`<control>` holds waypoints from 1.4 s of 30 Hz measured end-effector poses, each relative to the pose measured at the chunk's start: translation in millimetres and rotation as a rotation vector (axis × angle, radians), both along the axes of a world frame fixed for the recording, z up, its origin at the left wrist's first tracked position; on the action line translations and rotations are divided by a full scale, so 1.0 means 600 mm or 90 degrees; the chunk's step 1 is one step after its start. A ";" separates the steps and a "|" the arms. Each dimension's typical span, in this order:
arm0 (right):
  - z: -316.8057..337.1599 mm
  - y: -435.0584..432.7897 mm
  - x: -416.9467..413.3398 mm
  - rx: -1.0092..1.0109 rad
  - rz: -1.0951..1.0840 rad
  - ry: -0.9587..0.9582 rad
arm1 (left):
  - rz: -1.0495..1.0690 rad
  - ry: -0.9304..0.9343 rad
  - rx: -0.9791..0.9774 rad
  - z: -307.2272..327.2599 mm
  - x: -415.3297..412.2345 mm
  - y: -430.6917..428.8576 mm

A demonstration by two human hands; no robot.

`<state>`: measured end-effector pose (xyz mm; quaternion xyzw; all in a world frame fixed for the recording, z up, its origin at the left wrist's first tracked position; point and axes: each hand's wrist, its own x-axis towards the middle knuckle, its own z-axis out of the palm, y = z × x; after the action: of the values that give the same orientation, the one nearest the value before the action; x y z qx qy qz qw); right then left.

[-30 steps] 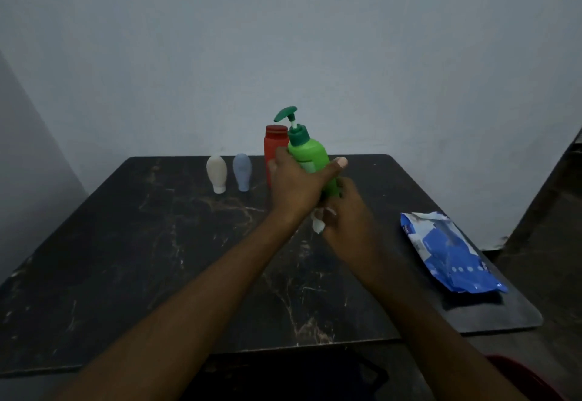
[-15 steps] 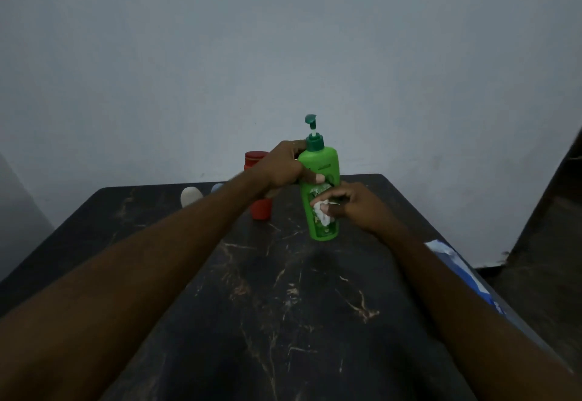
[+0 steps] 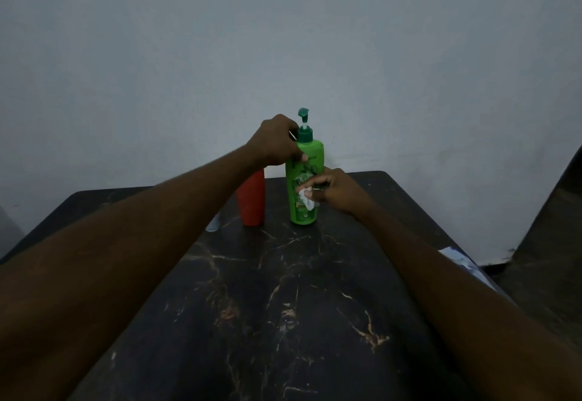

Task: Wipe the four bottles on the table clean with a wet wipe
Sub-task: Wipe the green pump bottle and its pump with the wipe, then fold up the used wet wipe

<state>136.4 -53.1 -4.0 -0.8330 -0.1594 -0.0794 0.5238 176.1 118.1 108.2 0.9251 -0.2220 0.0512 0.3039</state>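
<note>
A green pump bottle (image 3: pixel 304 161) stands upright on the dark marble table (image 3: pixel 283 290) near its far edge. My left hand (image 3: pixel 277 142) grips the bottle's shoulder from the left. My right hand (image 3: pixel 338 191) pinches a crumpled white wet wipe (image 3: pixel 307 198) against the bottle's label. A red bottle (image 3: pixel 252 200) stands just left of the green one, its top hidden by my left arm. A sliver of a pale blue bottle (image 3: pixel 214 223) shows below that arm. The fourth bottle is hidden.
The blue and white wipes pack (image 3: pixel 466 263) peeks out past my right forearm at the table's right edge. A plain wall rises behind the table. My two forearms cover much of the near tabletop.
The green bottle went from tilted in my hands to standing on the table. My left hand shifted up to its shoulder, and the wipe now presses on the label.
</note>
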 end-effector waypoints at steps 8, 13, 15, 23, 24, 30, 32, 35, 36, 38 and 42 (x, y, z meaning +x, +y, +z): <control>-0.004 0.008 0.028 0.011 0.002 0.000 | 0.020 -0.026 0.108 0.016 0.025 -0.004; -0.012 0.005 0.026 0.028 0.002 -0.001 | 0.010 -0.032 0.131 0.018 0.021 -0.007; -0.015 0.005 0.025 0.027 0.002 0.002 | 0.011 -0.037 0.134 0.017 0.018 -0.008; 0.007 -0.006 -0.015 0.032 -0.032 -0.065 | 0.045 -0.046 0.079 0.014 -0.007 0.003; 0.010 -0.009 -0.020 0.010 -0.043 -0.093 | 0.061 -0.050 0.056 0.012 -0.013 0.006; 0.023 -0.032 -0.066 0.089 -0.066 -0.135 | 0.101 -0.320 -0.052 -0.022 -0.114 0.023; 0.028 -0.039 -0.076 0.131 -0.066 -0.113 | 0.053 -0.333 -0.082 -0.039 -0.144 0.018; 0.040 -0.048 -0.079 0.152 -0.078 -0.119 | -0.016 -0.218 -0.105 -0.065 -0.155 -0.002; 0.044 -0.053 -0.081 0.153 -0.089 -0.123 | -0.031 -0.176 -0.120 -0.071 -0.156 -0.010; 0.056 -0.068 -0.083 0.147 -0.114 -0.118 | -0.046 -0.111 -0.160 -0.075 -0.150 -0.030; 0.085 -0.109 -0.097 0.144 -0.152 -0.104 | -0.055 -0.025 -0.244 -0.063 -0.128 -0.076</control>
<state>78.3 -118.6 47.1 -0.7728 -0.0916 -0.2253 0.5862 99.5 72.4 70.2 0.8389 -0.2536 0.0973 0.4717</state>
